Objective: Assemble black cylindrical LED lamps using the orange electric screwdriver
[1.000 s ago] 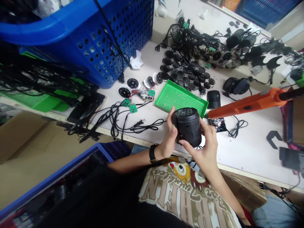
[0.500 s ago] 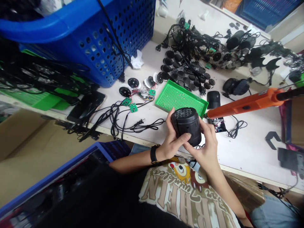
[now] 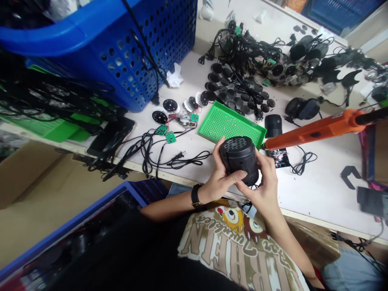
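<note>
A black cylindrical housing with a honeycomb grille on its top is held between both hands, over the front edge of the table. My left hand is closed on its left side, thumb across the lower front. From the right, my right hand grips it with fingers along the side and thumb near the bottom. A bit of black cord shows under the housing. Just behind it lies a green perforated tray with small screws. An orange electric screwdriver reaches in from the right, its tip close to the tray's corner.
Left of the tray lie green circuit boards, black discs and a coiled plug cord. A large blue basket stands at the left. Tangled cords and round black parts cover the back. A black bracket lies at right.
The housing has turned slightly in my hands, and a dark slit on its front has shifted right. Both hands keep their hold. The view has moved a little.
</note>
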`<state>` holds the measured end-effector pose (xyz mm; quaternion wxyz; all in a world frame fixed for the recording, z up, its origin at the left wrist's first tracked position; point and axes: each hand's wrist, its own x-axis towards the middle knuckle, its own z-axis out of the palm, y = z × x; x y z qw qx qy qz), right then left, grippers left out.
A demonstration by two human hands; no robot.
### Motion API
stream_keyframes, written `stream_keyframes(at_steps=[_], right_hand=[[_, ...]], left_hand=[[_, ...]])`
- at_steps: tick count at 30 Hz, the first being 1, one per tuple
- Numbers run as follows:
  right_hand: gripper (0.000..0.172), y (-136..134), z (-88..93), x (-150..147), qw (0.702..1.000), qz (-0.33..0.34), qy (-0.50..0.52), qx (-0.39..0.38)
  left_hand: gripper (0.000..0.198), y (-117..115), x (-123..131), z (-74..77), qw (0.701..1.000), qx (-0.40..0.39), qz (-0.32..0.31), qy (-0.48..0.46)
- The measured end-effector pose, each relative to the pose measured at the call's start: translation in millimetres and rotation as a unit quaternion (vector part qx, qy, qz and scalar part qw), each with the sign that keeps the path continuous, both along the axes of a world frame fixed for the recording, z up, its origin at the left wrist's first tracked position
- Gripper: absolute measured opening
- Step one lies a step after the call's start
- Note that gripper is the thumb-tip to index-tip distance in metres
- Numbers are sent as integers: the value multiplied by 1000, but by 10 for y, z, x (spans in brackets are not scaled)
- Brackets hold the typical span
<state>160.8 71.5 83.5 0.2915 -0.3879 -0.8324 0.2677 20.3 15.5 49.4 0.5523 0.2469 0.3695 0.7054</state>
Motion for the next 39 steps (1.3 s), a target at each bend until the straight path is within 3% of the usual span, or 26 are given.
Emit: stream_keyframes(at_steps=[6, 14, 22, 26, 30, 32, 35, 39], right_hand=[[82, -32, -80, 10, 999, -28, 35, -9], [90, -121, -141, -28, 994, -84, 73, 13], [84, -126, -94, -29, 997, -60, 56, -7], [84, -115, -61, -7, 998, -40, 51, -5], [84, -117, -101, -5, 999, -25, 42, 9], [85, -134, -161, -36, 999, -21, 36, 26], [93, -172, -257, -120, 998, -27, 13, 50], [101, -188, -267, -187, 1000, -5, -9, 29]], left_hand=[[118, 35, 34, -97, 999, 26, -5, -38], [76, 62, 61, -58, 994, 30, 8, -108], [69, 17, 53, -231, 999, 43, 16, -21], [79, -14, 42, -266, 999, 27, 33, 34], [114, 0, 37, -155, 999, 53, 1, 9], [124, 23, 44, -78, 999, 17, 24, 15], [107, 68, 48, 6, 994, -75, 79, -24], [67, 147, -49, 54, 979, -146, 71, -120]])
